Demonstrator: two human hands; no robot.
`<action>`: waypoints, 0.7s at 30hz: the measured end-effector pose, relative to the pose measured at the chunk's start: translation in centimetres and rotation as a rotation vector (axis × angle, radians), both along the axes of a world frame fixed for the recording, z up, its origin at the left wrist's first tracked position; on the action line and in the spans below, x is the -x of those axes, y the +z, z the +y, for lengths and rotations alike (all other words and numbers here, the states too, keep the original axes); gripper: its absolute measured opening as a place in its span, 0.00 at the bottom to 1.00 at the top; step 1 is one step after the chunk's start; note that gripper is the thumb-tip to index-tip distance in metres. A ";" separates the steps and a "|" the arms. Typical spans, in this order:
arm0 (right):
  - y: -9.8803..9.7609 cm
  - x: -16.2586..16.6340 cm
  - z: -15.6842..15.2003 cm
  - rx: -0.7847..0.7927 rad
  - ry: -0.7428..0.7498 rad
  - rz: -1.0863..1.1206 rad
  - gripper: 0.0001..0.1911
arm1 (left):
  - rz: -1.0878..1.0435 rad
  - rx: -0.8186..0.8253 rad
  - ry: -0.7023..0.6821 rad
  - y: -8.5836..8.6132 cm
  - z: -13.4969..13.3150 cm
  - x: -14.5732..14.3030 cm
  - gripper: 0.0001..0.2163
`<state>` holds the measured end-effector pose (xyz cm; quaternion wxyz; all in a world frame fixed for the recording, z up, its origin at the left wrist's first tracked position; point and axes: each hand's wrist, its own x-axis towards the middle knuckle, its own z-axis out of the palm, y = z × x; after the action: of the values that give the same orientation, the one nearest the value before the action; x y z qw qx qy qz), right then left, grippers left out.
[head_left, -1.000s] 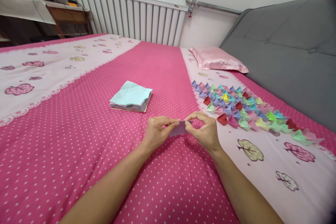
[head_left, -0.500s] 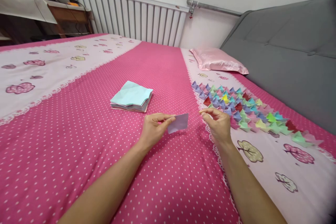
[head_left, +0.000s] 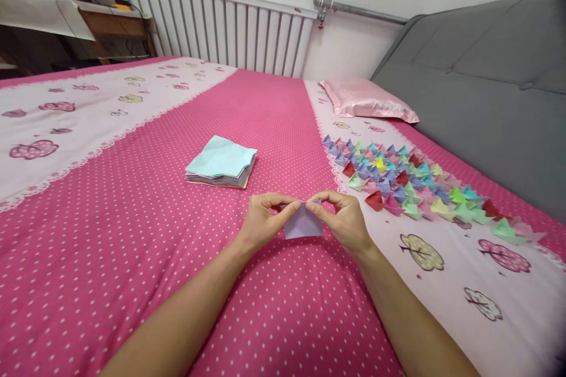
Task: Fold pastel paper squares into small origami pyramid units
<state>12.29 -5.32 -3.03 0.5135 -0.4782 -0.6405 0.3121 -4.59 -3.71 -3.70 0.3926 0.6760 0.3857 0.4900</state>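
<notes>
Just above the bed (head_left: 132,235), the left hand (head_left: 260,221) and right hand (head_left: 347,221) pinch a small lilac paper (head_left: 303,225) by its top edge, fingers closed on it. Beyond lie a stack of sheets (head_left: 221,163), within reach, and rows of folded pieces (head_left: 407,182) set neatly aside.

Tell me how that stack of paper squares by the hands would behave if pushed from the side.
The stack of paper squares looks loose, its edges already fanned unevenly, so the top sheets would probably slide off. It likely drags on the soft bedsheet rather than gliding.
</notes>
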 end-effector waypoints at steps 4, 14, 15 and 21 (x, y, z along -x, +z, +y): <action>-0.2 -0.6 0.4 0.022 -0.077 0.096 0.08 | -0.047 0.062 -0.014 -0.1 0.4 0.3 0.10; -0.5 -1.5 1.2 0.196 -0.180 0.350 0.11 | -0.282 0.261 -0.128 -0.8 1.2 0.2 0.20; -0.5 -1.2 1.1 0.215 -0.167 0.360 0.12 | -0.292 0.303 -0.194 -0.9 1.0 0.1 0.22; -0.6 -0.1 0.7 0.228 -0.193 0.378 0.13 | -0.334 0.436 -0.401 -0.3 0.3 -0.2 0.25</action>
<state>12.36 -4.62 -3.58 0.5942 -0.5251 -0.4451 0.4160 -4.41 -3.38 -3.97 0.6742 0.5490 0.2712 0.4130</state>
